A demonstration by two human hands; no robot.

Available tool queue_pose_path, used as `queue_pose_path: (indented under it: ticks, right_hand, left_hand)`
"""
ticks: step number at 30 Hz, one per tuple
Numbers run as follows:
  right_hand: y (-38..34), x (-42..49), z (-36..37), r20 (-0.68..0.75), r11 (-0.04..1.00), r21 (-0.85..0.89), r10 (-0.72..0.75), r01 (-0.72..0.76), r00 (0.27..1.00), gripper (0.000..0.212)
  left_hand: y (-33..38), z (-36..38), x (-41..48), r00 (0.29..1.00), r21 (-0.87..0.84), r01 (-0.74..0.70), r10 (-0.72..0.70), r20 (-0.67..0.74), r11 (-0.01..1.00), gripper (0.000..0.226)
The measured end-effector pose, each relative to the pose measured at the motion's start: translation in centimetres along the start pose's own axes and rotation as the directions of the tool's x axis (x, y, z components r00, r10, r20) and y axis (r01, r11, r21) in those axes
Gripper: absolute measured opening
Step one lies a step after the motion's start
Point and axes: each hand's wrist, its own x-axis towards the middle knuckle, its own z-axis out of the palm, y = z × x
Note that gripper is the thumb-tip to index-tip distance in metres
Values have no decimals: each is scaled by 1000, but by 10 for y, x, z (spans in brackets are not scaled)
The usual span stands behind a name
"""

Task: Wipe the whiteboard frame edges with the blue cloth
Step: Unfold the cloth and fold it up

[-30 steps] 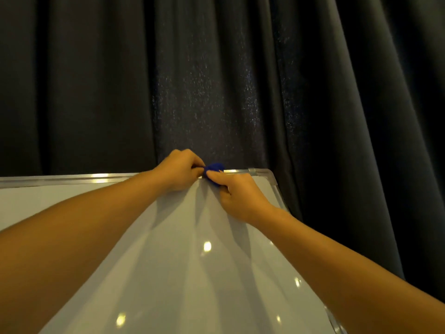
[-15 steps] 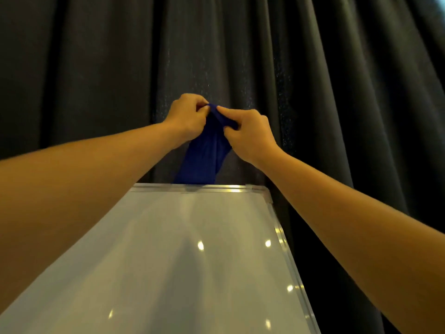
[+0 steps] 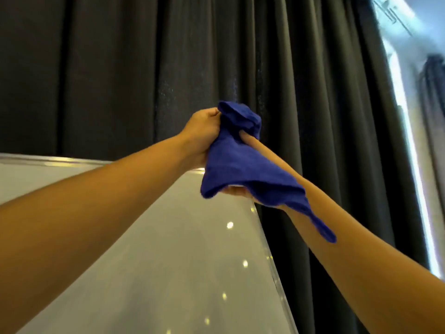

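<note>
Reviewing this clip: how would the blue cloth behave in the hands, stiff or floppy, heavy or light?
Likely floppy: the blue fabric cloth drapes and folds over the right hand, with one corner dangling. Probably light: the left hand holds its bunched top with a simple grip. Its matte, fuzzy-looking surface seems unlikely to slip.

Blue cloth (image 3: pixel 237 162), bunched at top, draping loosely, raised above top right corner of whiteboard frame (image 3: pixel 60 162)

left hand (image 3: pixel 203 133) and both forearms (image 3: pixel 101 208) bare.
</note>
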Motion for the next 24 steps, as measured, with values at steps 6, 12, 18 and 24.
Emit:
queue_pose_path:
  ticks: [6, 12, 18, 24]
  right_hand:
    - [158, -168, 6, -127, 760, 573, 451, -305, 883, 35]
    - [227, -345, -10, -312, 566, 723, 779, -397, 543, 40]
    - [227, -458, -64, -377, 559, 770, 787, -306, 489, 40]
    - [225, -589, -139, -370, 609, 710, 749, -352, 550, 103]
  left_hand:
    - [-163, 23, -144, 783, -232, 602, -622, -18, 764, 15]
    - [-271, 89, -305, 295, -410, 894, -925, 240, 179, 32]
    - [-294, 174, -372, 241, -306, 945, -883, 403, 119, 42]
    - [-307, 274, -419, 434, -195, 900, -849, 303, 390, 66]
